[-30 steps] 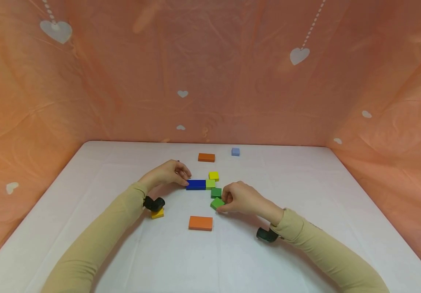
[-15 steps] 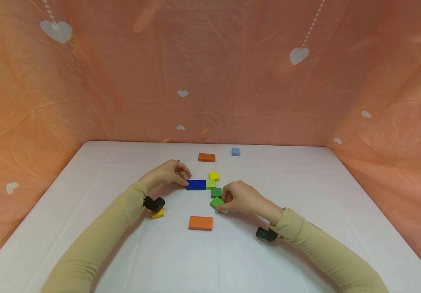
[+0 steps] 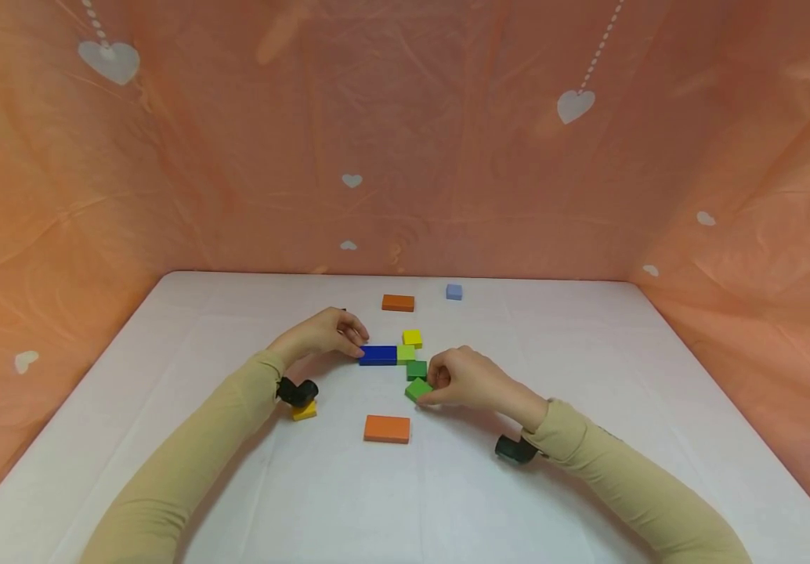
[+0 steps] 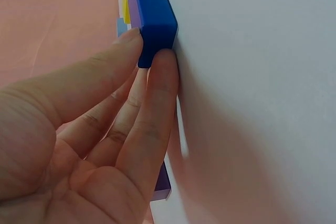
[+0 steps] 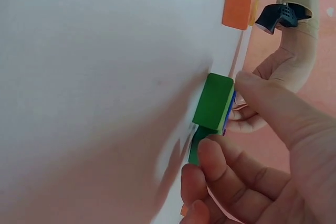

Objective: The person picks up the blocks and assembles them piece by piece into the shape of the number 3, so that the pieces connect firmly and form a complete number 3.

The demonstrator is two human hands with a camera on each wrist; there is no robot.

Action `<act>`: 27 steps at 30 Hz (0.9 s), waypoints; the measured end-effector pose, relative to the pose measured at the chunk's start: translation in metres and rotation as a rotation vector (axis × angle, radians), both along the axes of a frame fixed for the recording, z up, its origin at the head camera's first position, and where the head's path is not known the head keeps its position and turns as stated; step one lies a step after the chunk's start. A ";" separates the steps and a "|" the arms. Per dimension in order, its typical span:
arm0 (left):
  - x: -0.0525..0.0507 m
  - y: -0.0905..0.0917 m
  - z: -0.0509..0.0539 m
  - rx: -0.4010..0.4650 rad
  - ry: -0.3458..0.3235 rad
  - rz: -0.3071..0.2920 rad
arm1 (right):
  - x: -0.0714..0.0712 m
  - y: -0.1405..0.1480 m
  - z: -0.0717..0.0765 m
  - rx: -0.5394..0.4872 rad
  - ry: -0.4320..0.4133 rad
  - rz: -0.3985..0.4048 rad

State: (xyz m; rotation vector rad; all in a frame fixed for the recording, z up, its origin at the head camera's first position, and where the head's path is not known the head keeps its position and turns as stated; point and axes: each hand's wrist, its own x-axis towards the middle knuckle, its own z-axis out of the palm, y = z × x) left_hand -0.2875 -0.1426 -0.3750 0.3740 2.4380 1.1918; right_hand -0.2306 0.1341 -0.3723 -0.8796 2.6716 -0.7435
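Note:
In the head view my left hand (image 3: 323,333) holds the left end of a long dark blue block (image 3: 378,356) by thumb and fingertips. In the left wrist view, thumb and index finger meet at the blue block's (image 4: 153,14) end. A lime block (image 3: 406,355) touches its right end, with a yellow block (image 3: 412,338) behind. Below these is a dark green block (image 3: 416,370). My right hand (image 3: 471,381) pinches a brighter green block (image 3: 417,390), turned at an angle with one corner close to the dark green one. The right wrist view shows this green block (image 5: 214,100) between thumb and index finger.
One orange block (image 3: 387,429) lies at the front, another orange block (image 3: 398,303) farther back beside a light blue block (image 3: 453,292). A yellow-orange block (image 3: 304,410) is partly under the left wrist camera. Behind the left hand a purple block (image 4: 161,184) shows partly.

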 end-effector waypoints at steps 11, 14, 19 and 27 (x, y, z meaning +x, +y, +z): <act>0.000 0.000 0.001 0.005 -0.004 0.001 | 0.000 0.005 0.005 -0.019 0.007 0.023; 0.001 0.000 0.002 0.013 -0.017 0.004 | -0.001 0.006 0.008 -0.042 0.011 0.040; 0.001 -0.003 0.002 -0.005 0.002 -0.006 | -0.002 0.007 0.012 -0.096 0.006 0.100; 0.009 -0.024 0.006 -0.016 0.026 -0.020 | -0.001 0.005 0.017 -0.166 -0.007 0.192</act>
